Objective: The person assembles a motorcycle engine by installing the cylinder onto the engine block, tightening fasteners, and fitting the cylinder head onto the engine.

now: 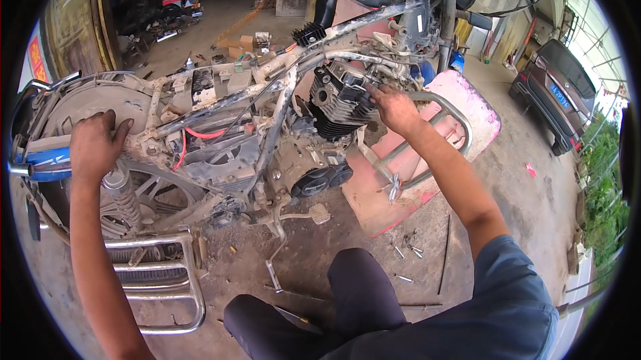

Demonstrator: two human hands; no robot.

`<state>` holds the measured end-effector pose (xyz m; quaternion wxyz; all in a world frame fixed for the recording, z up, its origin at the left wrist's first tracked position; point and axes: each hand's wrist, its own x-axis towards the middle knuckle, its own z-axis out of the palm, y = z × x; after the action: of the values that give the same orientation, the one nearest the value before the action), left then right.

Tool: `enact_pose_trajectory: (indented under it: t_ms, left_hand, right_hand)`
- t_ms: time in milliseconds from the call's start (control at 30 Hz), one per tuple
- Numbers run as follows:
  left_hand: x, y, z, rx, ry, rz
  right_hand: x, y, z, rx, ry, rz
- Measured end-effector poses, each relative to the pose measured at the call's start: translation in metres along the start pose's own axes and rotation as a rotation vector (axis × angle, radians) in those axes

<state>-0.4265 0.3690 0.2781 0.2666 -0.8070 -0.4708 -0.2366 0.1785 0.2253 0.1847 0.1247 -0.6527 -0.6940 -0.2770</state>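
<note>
A stripped, dusty motorcycle (pixel 270 149) stands across the view, its bare frame showing. At its rear, my left hand (pixel 97 143) is closed over the frame rail above the blue side panel (pixel 50 164), thumb toward the seat area. My right hand (pixel 395 109) reaches to the front side of the finned engine cylinder (pixel 340 103). Its fingers are bent together against the cylinder head, and their tips are partly hidden, so what they pinch cannot be made out. A red cable (pixel 203 134) runs along the frame's middle. Below the cylinder sits the black engine side cover (pixel 320 181).
Chrome guard bars (pixel 451 116) stick out beside a pink board (pixel 374 203) on the floor. A chrome rack (pixel 197 293) juts out at lower left. Small tools (pixel 415 252) and a long thin rod (pixel 445 253) lie right of my knees. A dark car (pixel 557 96) stands farther right.
</note>
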Motion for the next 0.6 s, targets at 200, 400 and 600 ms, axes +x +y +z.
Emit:
enact_pose_trajectory:
  t_ms: [200, 400, 600]
  left_hand:
    - [0.003, 0.001, -0.002, 0.024, -0.022, -0.004]
    - [0.002, -0.003, -0.001, -0.003, 0.018, 0.02]
    - [-0.002, -0.013, 0.004, -0.061, 0.032, 0.022]
  right_hand:
    - [-0.001, -0.002, -0.009, 0.278, -0.098, 0.238]
    - [-0.009, -0.006, 0.007, 0.032, -0.077, 0.405]
    - [0.014, -0.018, -0.003, -0.039, -0.363, 0.651]
